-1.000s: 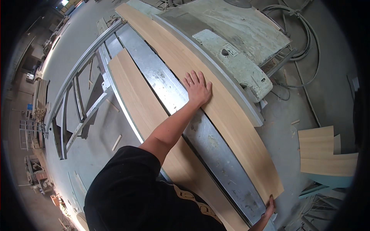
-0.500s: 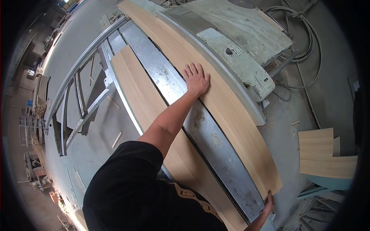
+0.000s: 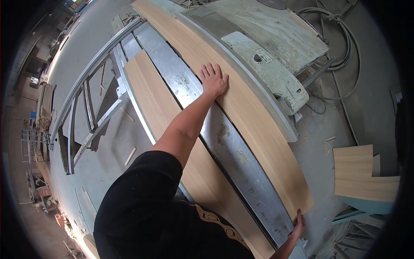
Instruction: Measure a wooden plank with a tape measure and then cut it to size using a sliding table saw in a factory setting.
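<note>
A long wood-grain board (image 3: 246, 101) lies along the far side of a metal machine table, beside a raised metal fence. My left hand (image 3: 214, 80) rests flat on it with fingers spread, a ring on one of them. At the board's near right end, my right hand (image 3: 296, 226) grips the corner, one digit on top; its other fingers are partly hidden. A second wood-grain board (image 3: 157, 95) lies nearer to me, under my left arm. Between the two boards runs a bare, stained metal strip (image 3: 241, 155) with dark slots along it.
Left of the boards is a metal frame (image 3: 92, 103) with crossbars. Beyond the fence (image 3: 258, 80) sits a worn, pale machine cover (image 3: 267, 64). Coiled hoses (image 3: 345, 39) hang at the far right. Cut panels (image 3: 362, 172) lie at right, and offcuts (image 3: 130, 156) on the floor.
The far board has slid slightly away along the table, toward the upper left. Both my hands have moved the same way with it. The nearer board has stayed put.
</note>
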A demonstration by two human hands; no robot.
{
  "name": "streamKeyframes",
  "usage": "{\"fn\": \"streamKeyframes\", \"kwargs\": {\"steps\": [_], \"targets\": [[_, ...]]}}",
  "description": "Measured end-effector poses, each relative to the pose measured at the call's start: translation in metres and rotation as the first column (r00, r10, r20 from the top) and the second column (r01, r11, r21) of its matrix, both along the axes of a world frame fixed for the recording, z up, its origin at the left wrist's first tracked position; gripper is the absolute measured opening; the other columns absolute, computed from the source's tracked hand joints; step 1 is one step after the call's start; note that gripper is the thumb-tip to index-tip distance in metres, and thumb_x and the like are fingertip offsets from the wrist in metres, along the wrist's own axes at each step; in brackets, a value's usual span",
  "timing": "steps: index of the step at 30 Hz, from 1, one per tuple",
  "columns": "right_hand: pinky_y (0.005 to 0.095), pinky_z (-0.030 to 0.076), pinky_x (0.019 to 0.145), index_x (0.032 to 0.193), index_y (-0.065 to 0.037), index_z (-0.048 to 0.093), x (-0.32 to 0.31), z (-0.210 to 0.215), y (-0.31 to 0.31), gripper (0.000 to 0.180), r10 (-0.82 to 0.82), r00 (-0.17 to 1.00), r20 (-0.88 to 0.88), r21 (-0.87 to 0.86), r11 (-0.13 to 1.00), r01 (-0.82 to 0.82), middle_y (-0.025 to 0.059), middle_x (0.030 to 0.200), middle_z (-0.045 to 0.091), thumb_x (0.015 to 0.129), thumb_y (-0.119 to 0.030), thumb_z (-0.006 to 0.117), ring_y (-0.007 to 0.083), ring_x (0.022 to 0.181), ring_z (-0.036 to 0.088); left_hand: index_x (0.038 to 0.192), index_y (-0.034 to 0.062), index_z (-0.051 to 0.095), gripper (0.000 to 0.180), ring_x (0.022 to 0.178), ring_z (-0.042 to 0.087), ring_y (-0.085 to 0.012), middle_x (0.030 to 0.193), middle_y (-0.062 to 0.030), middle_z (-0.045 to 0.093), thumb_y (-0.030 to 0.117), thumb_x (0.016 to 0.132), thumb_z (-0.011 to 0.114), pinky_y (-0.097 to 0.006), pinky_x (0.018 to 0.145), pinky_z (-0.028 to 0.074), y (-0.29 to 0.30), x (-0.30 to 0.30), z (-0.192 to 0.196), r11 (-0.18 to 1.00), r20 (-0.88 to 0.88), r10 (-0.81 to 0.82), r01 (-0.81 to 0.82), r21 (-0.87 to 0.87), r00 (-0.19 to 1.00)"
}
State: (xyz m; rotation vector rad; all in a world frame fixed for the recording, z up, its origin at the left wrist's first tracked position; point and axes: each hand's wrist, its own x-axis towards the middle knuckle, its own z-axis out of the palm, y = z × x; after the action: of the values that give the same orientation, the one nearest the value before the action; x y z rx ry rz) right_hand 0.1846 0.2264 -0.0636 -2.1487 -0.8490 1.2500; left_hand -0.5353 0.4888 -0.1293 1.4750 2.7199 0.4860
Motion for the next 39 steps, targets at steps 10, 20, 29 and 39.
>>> {"fn": "streamKeyframes", "kwargs": {"steps": [10,20,29,39], "targets": [[0.0236,0.023,0.058,0.110,-0.012,0.077,-0.042,0.007,0.010,0.029,-0.019,1.000,-0.021,0.082,0.996,0.021,-0.0103,0.072,0.038,0.094,-0.035,0.070,0.0037,0.063,0.032,0.158,0.0028,0.027,0.076,0.153,0.010,-0.0491,0.163,-0.0312,0.018,0.054,0.102,0.035,-0.057,0.124,0.005,0.014,-0.037,-0.006,1.000,-0.027,0.004,-0.004,0.002,1.000],[0.0232,0.022,0.059,0.126,-0.010,0.072,-0.072,0.015,0.018,0.040,0.036,0.998,-0.058,0.092,0.995,-0.031,-0.0107,0.073,0.034,0.095,-0.036,0.069,0.0040,0.064,0.031,0.157,0.0025,0.026,0.074,0.153,0.012,-0.0482,0.161,-0.0348,0.018,0.053,0.103,0.034,-0.055,0.124,0.008,0.030,-0.071,-0.015,1.000,-0.023,-0.007,0.008,0.017,1.000],[0.0218,0.028,0.066,0.134,-0.006,0.066,-0.094,0.021,0.023,0.048,0.033,0.994,-0.100,0.070,0.997,-0.026,-0.0100,0.084,0.048,0.095,-0.032,0.068,0.0060,0.071,0.033,0.158,0.0005,0.022,0.073,0.155,0.009,-0.0436,0.164,-0.0324,0.014,0.049,0.104,0.030,-0.052,0.125,0.006,0.042,-0.088,-0.008,0.996,-0.003,0.033,-0.033,-0.083,0.999],[0.0224,0.027,0.064,0.129,-0.010,0.071,-0.104,0.010,0.024,0.044,0.014,0.993,-0.118,0.118,0.993,0.000,-0.0102,0.077,0.042,0.093,-0.036,0.070,0.0045,0.069,0.036,0.159,0.0036,0.023,0.070,0.155,0.012,-0.0425,0.165,-0.0289,0.018,0.047,0.104,0.029,-0.052,0.125,0.010,0.050,-0.100,-0.004,0.992,-0.031,0.068,-0.071,-0.100,0.997]]}}
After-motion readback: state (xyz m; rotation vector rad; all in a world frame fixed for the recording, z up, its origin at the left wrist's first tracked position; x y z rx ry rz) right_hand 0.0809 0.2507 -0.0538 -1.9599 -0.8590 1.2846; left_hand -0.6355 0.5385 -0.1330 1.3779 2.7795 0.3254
